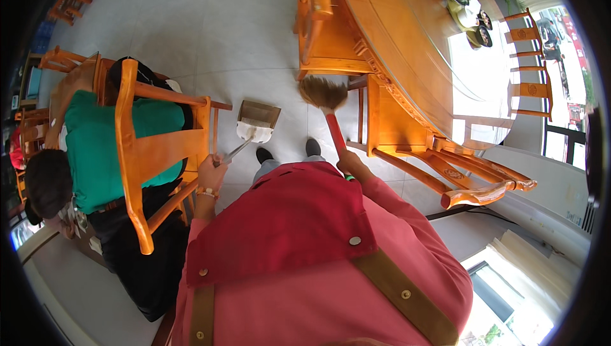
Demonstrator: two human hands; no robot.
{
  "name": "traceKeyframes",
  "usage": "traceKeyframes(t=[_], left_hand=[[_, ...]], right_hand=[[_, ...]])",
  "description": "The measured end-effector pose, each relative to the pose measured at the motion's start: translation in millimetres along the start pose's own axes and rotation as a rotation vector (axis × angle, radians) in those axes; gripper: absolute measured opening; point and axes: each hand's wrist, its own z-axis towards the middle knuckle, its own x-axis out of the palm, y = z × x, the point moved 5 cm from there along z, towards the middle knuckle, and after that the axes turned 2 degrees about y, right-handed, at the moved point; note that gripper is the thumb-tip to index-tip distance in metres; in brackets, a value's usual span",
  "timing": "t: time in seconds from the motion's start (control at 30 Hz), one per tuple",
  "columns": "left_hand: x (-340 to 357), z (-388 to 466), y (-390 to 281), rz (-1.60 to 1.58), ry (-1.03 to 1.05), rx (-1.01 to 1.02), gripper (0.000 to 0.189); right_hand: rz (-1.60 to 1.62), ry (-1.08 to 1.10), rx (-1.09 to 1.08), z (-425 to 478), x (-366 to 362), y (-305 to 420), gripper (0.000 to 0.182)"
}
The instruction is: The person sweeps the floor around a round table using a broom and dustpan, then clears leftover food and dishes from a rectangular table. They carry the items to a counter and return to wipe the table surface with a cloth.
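Note:
My left hand [211, 173] grips the metal handle of a long-handled dustpan [258, 117]. The pan has a white back, a brownish scoop and a row of comb teeth, and it sits at the floor ahead of my left shoe. In my right hand [352, 164] is the red handle of a broom [335, 129]. Its brown bristles [324, 92] are fanned out close to the front leg of a wooden chair [334, 66], to the right of the dustpan. Whether the bristles press on the floor I cannot tell.
A large round wooden table [396, 26] with a glass turntable and several dishes [470, 19] stands at right. Another wooden chair [401, 122] is close by my right arm. At left, a person in a green shirt [95, 155] sits on a wooden chair [162, 155]. Grey tiles [229, 26] cover the floor.

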Motion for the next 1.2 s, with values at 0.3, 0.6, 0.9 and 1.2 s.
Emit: traceKeyframes(t=[0.3,0.6,0.9,1.2], left_hand=[[-28,46,-9,0.434,-0.045,0.124,0.026],[-44,38,-12,0.411,-0.031,0.001,0.021],[-19,24,-16,0.430,-0.153,-0.028,0.019],[13,91,-88,0.409,-0.208,-0.078,0.022]], right_hand=[[0.532,0.008,0.052,-66,-6,83,0.049],[0.322,-0.004,-0.152,1,-99,171,0.058],[-0.280,-0.097,-0.291,265,-113,269,0.037],[-0.158,0.379,-0.278,112,-113,205,0.050]])
